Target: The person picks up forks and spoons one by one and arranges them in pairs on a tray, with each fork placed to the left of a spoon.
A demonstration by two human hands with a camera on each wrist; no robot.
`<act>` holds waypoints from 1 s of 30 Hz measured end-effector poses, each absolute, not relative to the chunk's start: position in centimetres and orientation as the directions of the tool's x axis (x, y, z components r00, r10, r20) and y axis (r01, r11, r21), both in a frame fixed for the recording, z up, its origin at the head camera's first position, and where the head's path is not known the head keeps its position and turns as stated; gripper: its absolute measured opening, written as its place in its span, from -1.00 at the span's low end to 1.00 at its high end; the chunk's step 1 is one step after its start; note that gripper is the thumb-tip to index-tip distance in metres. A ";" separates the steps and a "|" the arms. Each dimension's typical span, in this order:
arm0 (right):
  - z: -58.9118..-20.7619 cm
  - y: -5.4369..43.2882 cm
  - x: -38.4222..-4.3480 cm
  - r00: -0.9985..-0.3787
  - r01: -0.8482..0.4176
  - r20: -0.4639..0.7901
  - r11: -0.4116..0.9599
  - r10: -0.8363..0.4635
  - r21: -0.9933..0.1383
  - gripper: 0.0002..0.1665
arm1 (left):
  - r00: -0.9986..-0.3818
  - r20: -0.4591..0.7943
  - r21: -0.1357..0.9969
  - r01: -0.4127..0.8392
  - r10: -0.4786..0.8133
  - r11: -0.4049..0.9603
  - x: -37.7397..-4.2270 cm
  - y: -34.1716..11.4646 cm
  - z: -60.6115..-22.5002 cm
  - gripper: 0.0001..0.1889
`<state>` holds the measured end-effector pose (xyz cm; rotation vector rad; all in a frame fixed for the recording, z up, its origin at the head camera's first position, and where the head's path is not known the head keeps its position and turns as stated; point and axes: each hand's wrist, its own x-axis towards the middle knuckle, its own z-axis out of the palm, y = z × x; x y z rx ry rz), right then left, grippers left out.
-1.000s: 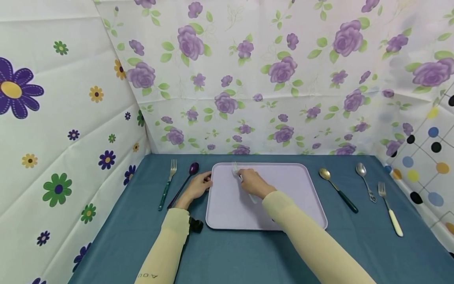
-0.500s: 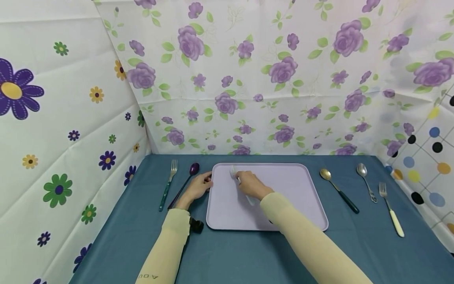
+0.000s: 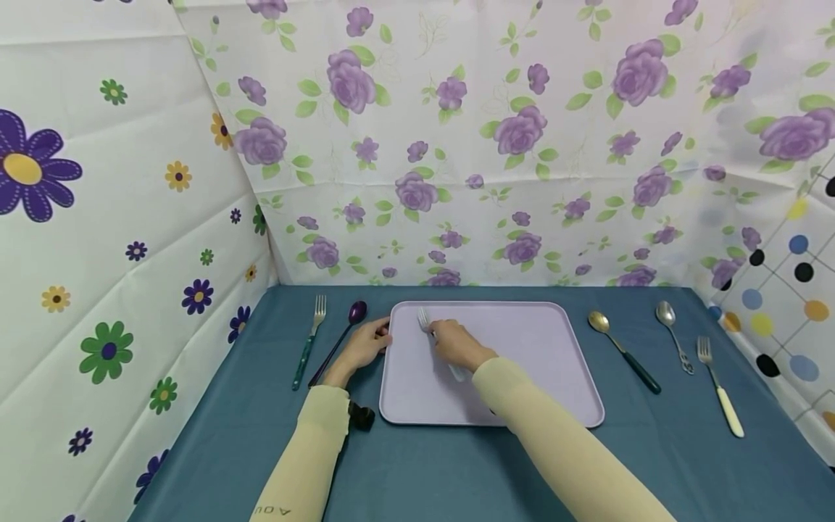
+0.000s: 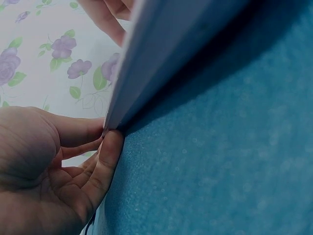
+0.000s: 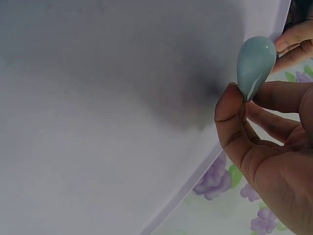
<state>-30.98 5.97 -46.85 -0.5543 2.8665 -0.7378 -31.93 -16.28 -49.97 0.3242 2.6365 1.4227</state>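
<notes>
Flower-printed cloth (image 3: 470, 239) is hung behind the tabletop (image 3: 215, 435), which is covered in blue fabric. At the left, a green-handled fork (image 3: 312, 338) is laid with its tines pointing away from the person, and a purple spoon (image 3: 340, 343) is laid just beside it. Next, the left rim of the lilac tray (image 3: 535, 355) is pinched between the thumb and fingers of the left hand (image 3: 367, 344). Over the left half of the tray, the pale-handled fork (image 3: 424, 320) is gripped by its handle in the right hand (image 3: 459, 343), with the tines directed toward the far left corner. Whether the tray is touched by the fork cannot be told.

For good control, the rim should be pinched firmly enough to prevent sliding, the fork should be aligned wholly within the rim, and downward force should be limited.

Right of the tray, well apart from both hands, a gold spoon (image 3: 622, 351), a silver spoon (image 3: 674, 333) and a white-handled fork (image 3: 719, 386) are placed in sequence.
</notes>
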 end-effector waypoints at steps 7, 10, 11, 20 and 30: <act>-47.1 5.6 -30.9 -0.912 -0.358 -0.023 0.824 -0.409 -0.439 -0.75 | -0.969 -0.010 0.834 0.127 0.245 0.537 -31.9 -16.2 -49.9 -0.47; -47.1 5.3 -30.8 -0.915 -0.344 -0.042 0.828 -0.402 -0.444 -0.86 | -0.969 -0.010 0.834 0.128 0.246 0.537 -31.9 -16.2 -49.9 -0.47; -47.0 5.2 -30.8 -0.916 -0.335 -0.049 0.826 -0.398 -0.453 -0.86 | -0.969 -0.011 0.833 0.127 0.246 0.538 -31.9 -16.2 -49.9 -0.47; -46.7 4.1 -30.3 -0.932 -0.266 -0.084 0.824 -0.352 -0.500 -0.77 | -0.970 -0.014 0.830 0.123 0.242 0.544 -32.0 -16.2 -50.0 -0.47; -46.2 2.7 -29.8 -0.958 -0.145 -0.138 0.840 -0.252 -0.523 -0.85 | -0.971 -0.020 0.827 0.116 0.236 0.550 -32.0 -16.2 -49.9 -0.45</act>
